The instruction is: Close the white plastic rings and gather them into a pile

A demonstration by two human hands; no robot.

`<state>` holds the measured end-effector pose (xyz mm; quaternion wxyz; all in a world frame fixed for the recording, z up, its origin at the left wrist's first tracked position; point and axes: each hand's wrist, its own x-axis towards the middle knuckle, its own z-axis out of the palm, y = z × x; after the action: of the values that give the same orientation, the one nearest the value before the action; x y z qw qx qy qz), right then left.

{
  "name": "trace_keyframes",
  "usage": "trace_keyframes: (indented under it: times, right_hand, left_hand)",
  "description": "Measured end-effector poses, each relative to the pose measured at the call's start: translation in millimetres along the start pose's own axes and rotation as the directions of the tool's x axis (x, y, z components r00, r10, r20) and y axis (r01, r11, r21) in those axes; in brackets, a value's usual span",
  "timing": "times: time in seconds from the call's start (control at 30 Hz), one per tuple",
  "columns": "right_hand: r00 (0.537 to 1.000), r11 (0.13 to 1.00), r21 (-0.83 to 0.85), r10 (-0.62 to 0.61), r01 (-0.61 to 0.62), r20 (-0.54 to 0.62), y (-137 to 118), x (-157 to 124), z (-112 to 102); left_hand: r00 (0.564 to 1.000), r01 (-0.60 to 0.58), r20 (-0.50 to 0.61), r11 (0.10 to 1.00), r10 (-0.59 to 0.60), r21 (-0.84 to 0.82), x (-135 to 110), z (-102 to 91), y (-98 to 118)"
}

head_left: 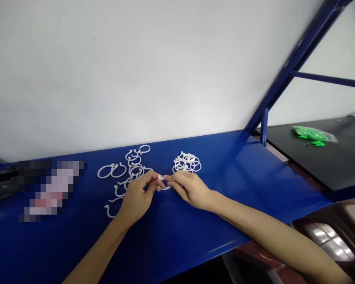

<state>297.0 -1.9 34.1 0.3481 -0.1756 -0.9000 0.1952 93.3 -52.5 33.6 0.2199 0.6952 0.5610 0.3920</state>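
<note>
My left hand and my right hand meet over the blue table, both pinching one white plastic ring between their fingertips. Several loose white rings, some open-ended, lie scattered to the left and behind my left hand. Just beyond my right hand sits a tighter pile of white rings.
A white wall stands right behind the table. A blue metal frame rises at the right. Beyond it, a black table holds a bag of green parts. A blurred-out object lies at the left.
</note>
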Motion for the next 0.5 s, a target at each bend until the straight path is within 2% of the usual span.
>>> trace_keyframes:
  times: [0.07, 0.13, 0.2, 0.27, 0.37, 0.43, 0.5]
  right_hand:
    - [0.999, 0.999, -0.044, 0.0, 0.002, 0.032, 1, 2, -3]
    - [1.0, 0.996, -0.081, 0.024, -0.023, 0.016, 5, 4, -7]
    - [0.996, 0.99, -0.122, 0.07, -0.076, -0.057, 12, 7, -11]
    - [0.975, 0.972, -0.164, 0.141, -0.169, -0.172, 23, 9, -16]
    - [0.911, 0.933, -0.174, 0.245, -0.315, -0.333, 43, 9, -22]
    - [0.884, 0.918, -0.166, 0.28, -0.361, -0.374, 52, 9, -25]
    - [0.881, 0.911, -0.173, 0.293, -0.375, -0.372, 58, 9, -24]
  left_hand:
    - [0.999, -0.035, 0.015, 0.997, 0.034, 0.062, 2, 1.7, 0]
    - [0.996, -0.094, 0.009, 0.983, 0.094, 0.158, 4, 3.8, 1]
    - [0.987, -0.152, -0.01, 0.938, 0.163, 0.311, 6, 4.2, 2]
    - [0.982, -0.137, -0.045, 0.856, 0.183, 0.499, 7, 1.2, -1]
    - [0.991, 0.017, -0.101, 0.691, 0.082, 0.723, 7, -8.0, -10]
    - [0.996, 0.072, -0.09, 0.61, -0.002, 0.789, 6, -12.7, -16]
    - [0.998, 0.066, -0.045, 0.586, -0.05, 0.808, 5, -13.2, -19]
